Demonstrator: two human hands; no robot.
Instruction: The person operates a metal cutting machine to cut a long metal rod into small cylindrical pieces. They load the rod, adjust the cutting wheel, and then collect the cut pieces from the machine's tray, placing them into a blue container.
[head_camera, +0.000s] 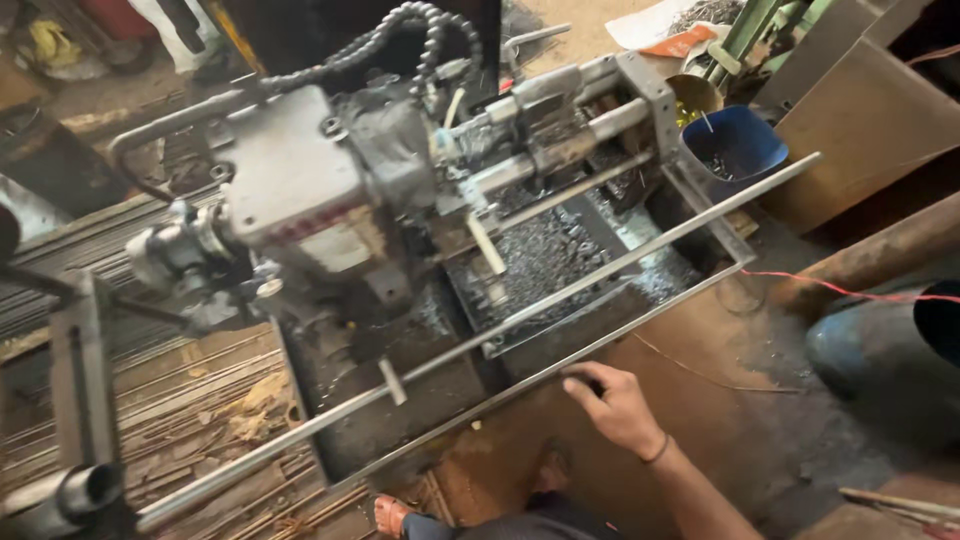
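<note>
Down on a workshop floor, one hand reaches from the five o'clock corner of the frame to the lower rim of a steel tray frame, its fingers curled onto the edge of the thin rail; it appears to be the right hand, wearing a dark band at the wrist. The other hand is out of view, so whether it is open, closed or holding anything cannot be told. A long metal bar runs on a diagonal from seven o'clock to two o'clock, just above the gripping fingers and across the front of a small grey lathe-like machine at ten o'clock. The risks, judged from this position: fingers resting beneath the bar could be pinched if the bar slips or rolls toward the rail, and the swarf nearby looks sharp enough to cut bare skin. A sandalled foot at six o'clock sits close to loose rods on the floor, which could roll underfoot. The chip tray under the machine bed, at the centre, holds a dark heap of metal shavings and what looks like wet residue. At one o'clock a blue bucket holds a little dark scrap at its bottom. Beside it a yellowish tin stands with unclear contents.
</note>
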